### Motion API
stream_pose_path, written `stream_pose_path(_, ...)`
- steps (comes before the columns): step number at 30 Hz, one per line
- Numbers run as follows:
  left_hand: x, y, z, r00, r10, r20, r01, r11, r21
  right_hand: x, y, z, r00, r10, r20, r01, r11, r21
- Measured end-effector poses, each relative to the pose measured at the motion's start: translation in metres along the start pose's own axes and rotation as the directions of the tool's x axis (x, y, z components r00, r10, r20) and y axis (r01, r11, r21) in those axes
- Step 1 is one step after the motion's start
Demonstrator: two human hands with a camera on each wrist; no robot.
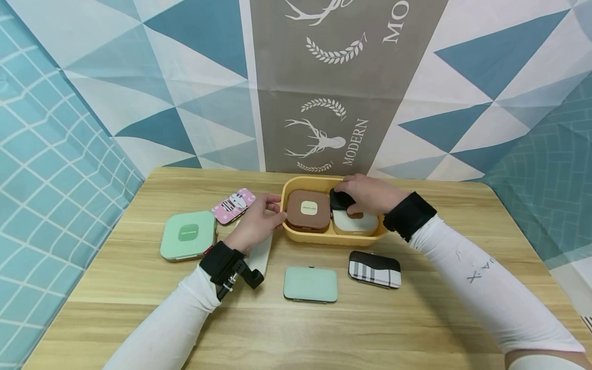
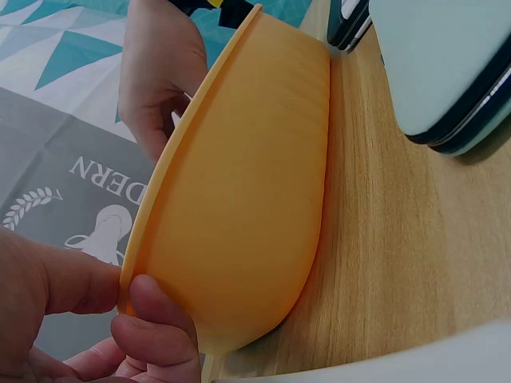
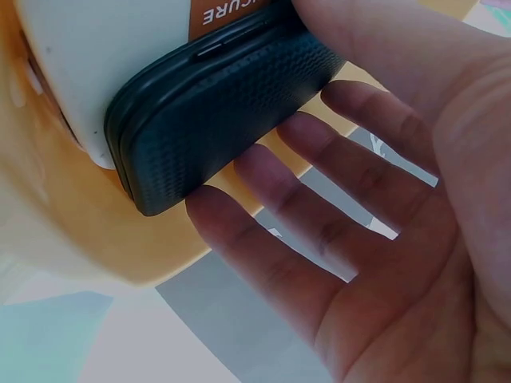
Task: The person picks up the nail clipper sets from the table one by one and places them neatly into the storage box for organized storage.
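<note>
A yellow plastic basket (image 1: 328, 239) stands at the back of the table. My left hand (image 1: 256, 224) pinches its left rim between thumb and fingers; the left wrist view shows this grip on the basket wall (image 2: 231, 175) up close. Inside, a brown square manicure case (image 1: 298, 220) lies on the left and a white manicure case (image 1: 363, 225) on the right. With my right hand (image 1: 373, 194) I hold a black textured manicure case (image 3: 200, 120) by its edges, thumb on one side and fingertips on the other. It leans against the white case, within the basket.
Left of the basket lie a mint square case (image 1: 176, 241), a pink cartoon case (image 1: 231, 206) and a white flat case (image 1: 262, 254) partly under my left wrist. In front are a pale green case (image 1: 311, 284) and a black-and-plaid case (image 1: 374, 270). A patterned cloth rises behind.
</note>
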State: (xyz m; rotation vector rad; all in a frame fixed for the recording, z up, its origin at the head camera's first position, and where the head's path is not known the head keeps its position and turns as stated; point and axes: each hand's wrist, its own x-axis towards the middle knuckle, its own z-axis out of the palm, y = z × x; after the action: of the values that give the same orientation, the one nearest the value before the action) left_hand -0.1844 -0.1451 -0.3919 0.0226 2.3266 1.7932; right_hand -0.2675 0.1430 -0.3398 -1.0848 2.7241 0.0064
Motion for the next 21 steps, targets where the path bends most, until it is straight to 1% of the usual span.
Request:
stream_pose_path(8,0.002,-0.001,0.001,1.000,-0.010,0.004,0.010,1.000,-0.007,-0.006,-0.001,-0.002,1.000,0.017,-0.014,-0.017,0.999,0.027)
stream_pose_path(14,0.000,0.000,0.000,1.000,-0.012,0.003,0.012,1.000,-0.013,-0.012,-0.003,-0.006,0.999,0.012,-0.034,-0.011,1.000,0.027)
stream_pose_path(21,-0.001,0.002,0.000,1.000,-0.012,0.001,0.012,1.000,-0.014,-0.020,-0.005,-0.010,0.997,-0.001,-0.076,0.004,0.999,0.036)
